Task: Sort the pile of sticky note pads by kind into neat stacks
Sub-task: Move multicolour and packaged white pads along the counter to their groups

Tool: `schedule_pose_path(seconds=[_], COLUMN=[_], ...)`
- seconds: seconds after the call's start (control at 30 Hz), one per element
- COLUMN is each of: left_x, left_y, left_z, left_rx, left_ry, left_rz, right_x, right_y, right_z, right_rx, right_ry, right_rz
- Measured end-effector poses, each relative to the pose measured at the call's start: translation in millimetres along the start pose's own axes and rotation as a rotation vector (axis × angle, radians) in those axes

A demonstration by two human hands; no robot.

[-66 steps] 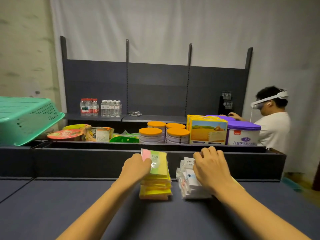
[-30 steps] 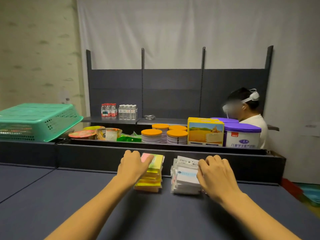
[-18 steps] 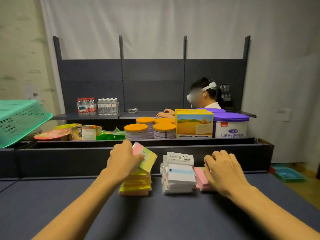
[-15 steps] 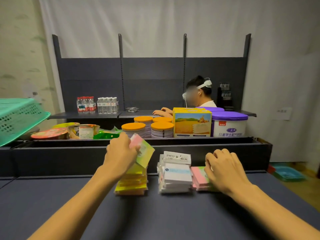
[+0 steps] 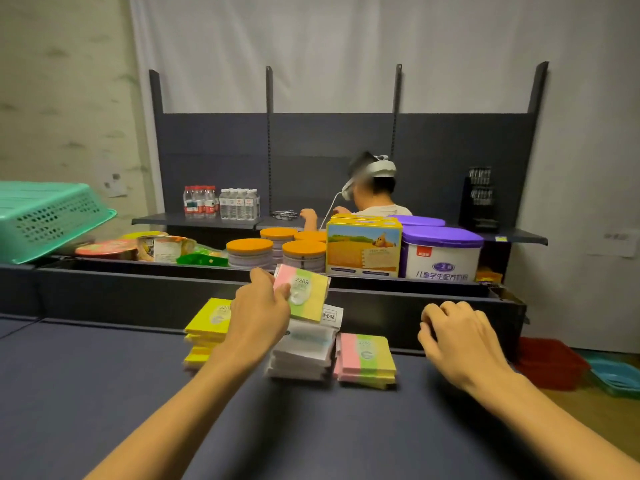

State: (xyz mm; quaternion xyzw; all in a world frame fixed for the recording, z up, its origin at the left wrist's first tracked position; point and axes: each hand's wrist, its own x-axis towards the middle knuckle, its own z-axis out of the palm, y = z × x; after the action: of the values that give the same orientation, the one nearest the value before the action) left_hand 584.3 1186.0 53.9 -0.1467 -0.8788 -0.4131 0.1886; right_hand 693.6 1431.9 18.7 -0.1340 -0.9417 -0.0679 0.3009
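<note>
At the dark counter point(image 5: 104, 393), sorting is well along: from left, a stack of yellow pads point(image 5: 204, 336), then a stack of white pads point(image 5: 299, 355), then a low stack of pink-green-yellow striped pads point(image 5: 367, 358), the three side by side. My left hand point(image 5: 258, 315) pinches one striped pad point(image 5: 304, 296) by its pink edge, thumb on top, holding it tilted in the air above the white stack. My right hand point(image 5: 457, 336) hovers right of the striped stack with fingers loosely curled, gripping nothing. The step in hand, as I read it, is moving this striped pad across to its own kind. The next move calls for carrying it over the white stack without clipping it, then laying it flat and square, stripes matching. Beyond the counter, tins point(image 5: 249, 252) and a tub point(image 5: 441, 254) sit on a shelf.
</note>
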Motion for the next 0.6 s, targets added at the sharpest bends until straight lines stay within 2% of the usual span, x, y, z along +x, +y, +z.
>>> schedule_pose_path(seconds=[0.2, 0.5, 0.6], left_x=[-14, -47, -50], left_y=[9, 44, 51], left_z=[6, 71, 79], left_rx=[0.034, 0.174, 0.288], left_ry=[0.005, -0.268, -0.264], left_rz=[-0.036, 0.024, 0.076], right_x=[-2, -6, -8], right_y=[6, 16, 23], right_z=[2, 7, 6], right_rx=[0.024, 0.026, 0.024], right_ry=[0.005, -0.047, -0.046], right_rz=[-0.023, -0.007, -0.008])
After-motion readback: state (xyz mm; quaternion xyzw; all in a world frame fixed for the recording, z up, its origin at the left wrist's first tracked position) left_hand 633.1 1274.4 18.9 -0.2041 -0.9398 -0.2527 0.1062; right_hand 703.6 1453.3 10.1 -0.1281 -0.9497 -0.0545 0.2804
